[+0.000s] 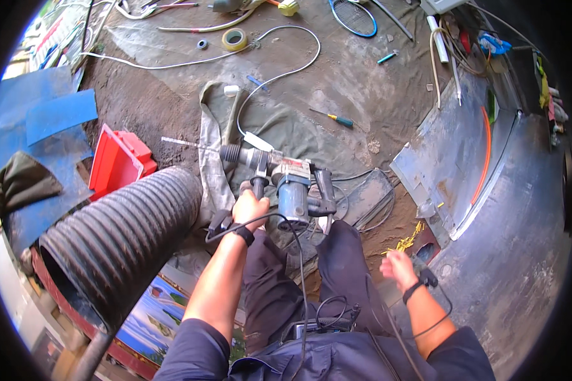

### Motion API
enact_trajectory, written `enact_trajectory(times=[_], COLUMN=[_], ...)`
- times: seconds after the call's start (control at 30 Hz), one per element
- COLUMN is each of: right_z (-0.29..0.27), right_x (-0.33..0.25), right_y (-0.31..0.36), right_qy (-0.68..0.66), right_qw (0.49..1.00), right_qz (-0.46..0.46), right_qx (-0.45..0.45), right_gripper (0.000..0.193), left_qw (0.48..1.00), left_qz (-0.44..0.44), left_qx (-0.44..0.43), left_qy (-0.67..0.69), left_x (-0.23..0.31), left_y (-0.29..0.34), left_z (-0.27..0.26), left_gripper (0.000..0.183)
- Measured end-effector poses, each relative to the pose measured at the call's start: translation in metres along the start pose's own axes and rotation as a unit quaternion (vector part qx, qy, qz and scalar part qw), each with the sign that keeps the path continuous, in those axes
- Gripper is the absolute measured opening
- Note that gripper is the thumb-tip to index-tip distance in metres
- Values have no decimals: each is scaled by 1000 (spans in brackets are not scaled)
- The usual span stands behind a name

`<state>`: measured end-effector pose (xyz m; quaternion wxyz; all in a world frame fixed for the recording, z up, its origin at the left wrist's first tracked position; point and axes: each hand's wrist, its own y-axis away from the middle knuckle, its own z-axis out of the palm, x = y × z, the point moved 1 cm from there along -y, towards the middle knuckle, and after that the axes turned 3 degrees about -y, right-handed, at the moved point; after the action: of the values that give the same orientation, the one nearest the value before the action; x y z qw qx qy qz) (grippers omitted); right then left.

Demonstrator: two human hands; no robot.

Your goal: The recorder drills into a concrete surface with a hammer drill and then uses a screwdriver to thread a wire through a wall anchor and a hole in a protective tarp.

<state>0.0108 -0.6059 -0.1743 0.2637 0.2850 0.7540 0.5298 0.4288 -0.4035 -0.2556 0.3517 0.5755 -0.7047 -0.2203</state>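
Observation:
My left hand [250, 209] is closed round the black side handle [258, 186] of a rotary hammer drill [293, 190]. The drill has a blue-grey motor housing and a black rear handle [325, 192]. Its long drill bit [179, 141] points to the left, over bare soil and grey cloth. Away from the drill, at the lower right, my right hand [398, 269] is in the air, fingers loosely bent and apart, with nothing visible in it. Just beyond that hand lies a small heap of yellow plastic pieces [410, 237].
A black corrugated pipe [124, 232] and a red plastic bin [119, 159] stand at the left. Ahead lie a screwdriver [340, 120], a tape roll [234, 39], a white cable [292, 68] and a racket [353, 16]. Metal sheets [496, 273] cover the right side.

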Motion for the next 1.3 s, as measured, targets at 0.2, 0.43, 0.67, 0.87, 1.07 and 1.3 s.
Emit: enact_trajectory(times=[0.2,0.43,0.67,0.87,1.07,1.3], right_z=[64,146,141,127,116,99], right_x=[151,198,204,201,198,197], right_y=[59,63,48,38,27,23], right_qy=[96,33,30,36,42,59], right_qw=[995,994,988,987,989,988], right_qz=[17,96,147,153,142,141], right_qx=[37,37,27,21,4,5], right_gripper=[24,23,23,23,23,23], left_qw=[989,967,955,978,991,908], left_qz=[69,121,191,135,53,-104], left_qx=[-78,-101,-93,-92,-3,-73], left_qy=[-106,-198,-207,-127,119,400], left_x=[25,39,31,21,-42,-71], left_y=[-123,-242,-314,-343,-351,-332], left_z=[4,58,84,86,102,103], left_gripper=[45,41,39,42,46,51])
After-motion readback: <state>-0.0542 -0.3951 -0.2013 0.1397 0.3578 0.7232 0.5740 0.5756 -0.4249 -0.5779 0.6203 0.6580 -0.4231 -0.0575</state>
